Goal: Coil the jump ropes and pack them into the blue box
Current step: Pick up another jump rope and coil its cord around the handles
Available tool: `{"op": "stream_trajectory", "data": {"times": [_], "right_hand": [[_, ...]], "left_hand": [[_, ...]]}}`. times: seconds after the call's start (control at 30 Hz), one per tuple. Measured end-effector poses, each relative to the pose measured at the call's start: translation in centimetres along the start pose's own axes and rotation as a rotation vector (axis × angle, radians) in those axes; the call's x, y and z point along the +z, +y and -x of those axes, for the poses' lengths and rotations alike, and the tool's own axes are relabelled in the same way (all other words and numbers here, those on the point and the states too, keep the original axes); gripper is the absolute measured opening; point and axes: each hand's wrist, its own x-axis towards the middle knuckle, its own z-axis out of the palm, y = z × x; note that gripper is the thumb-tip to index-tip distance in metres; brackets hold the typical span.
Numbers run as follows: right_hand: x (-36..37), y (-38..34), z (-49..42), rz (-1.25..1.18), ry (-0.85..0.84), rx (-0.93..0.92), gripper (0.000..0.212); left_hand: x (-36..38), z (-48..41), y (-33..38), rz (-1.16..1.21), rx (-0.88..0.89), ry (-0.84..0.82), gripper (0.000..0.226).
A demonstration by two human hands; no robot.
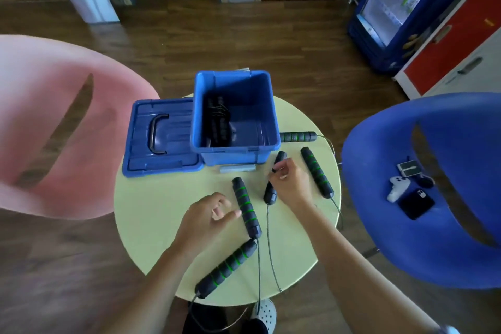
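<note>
The open blue box (234, 153) stands at the back of the round table (151, 209), with dark coiled rope and handles (217, 122) inside on its left. Several black jump-rope handles with green rings lie on the table: one (246, 206) by my left hand, one (226, 266) near the front edge, one (315, 171) at the right, one (298, 136) beside the box. My right hand (291, 183) grips another handle (271, 192). My left hand (208, 218) hovers with fingers apart, touching the nearby handle. Thin cords (268, 247) trail over the front edge.
The box's blue lid (160, 138) lies left of the box. A pink chair (54, 127) stands at the left. A blue chair (433, 198) at the right holds a phone (416, 203), a white controller (397, 188) and small items. My shoe (264, 314) shows below the table.
</note>
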Motion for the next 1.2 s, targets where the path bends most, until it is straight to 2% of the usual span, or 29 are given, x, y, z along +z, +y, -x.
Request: {"op": "stream_trajectory", "data": {"times": [0.1,0.23,0.37,0.5,0.77,0.93,1.07,1.2], "right_hand": [[1.7,1.4,0.9,0.108,-0.126,-0.012,0.026],[3.2,2.2,1.4,0.229,-0.2,-0.028,0.037],[4.1,2.2,1.7,0.335,-0.26,-0.043,0.048],[5.0,2.0,1.7,0.444,-0.282,-0.098,0.05],[6.5,1.5,1.9,0.549,-0.296,-0.066,0.047],[6.9,1.6,1.8,0.492,-0.307,-0.015,0.042],[6.3,2.0,1.4,0.344,-0.319,0.048,0.043],[5.2,2.1,1.7,0.034,-0.388,0.149,0.039]], "left_hand": [[1.6,2.2,-1.6,-0.159,-0.064,-0.107,0.052],[3.1,3.9,-2.1,-0.269,-0.122,-0.189,0.076],[4.4,4.7,-2.7,-0.392,-0.081,-0.222,0.064],[4.9,4.6,-3.0,-0.401,-0.066,-0.24,0.054],[3.7,4.1,-4.2,-0.276,-0.115,-0.184,0.038],[2.7,3.5,-4.8,-0.057,-0.236,-0.152,0.023],[2.0,2.7,-4.6,0.147,-0.298,-0.033,0.016],[0.5,1.8,-2.9,0.38,-0.342,0.009,0.014]]}}
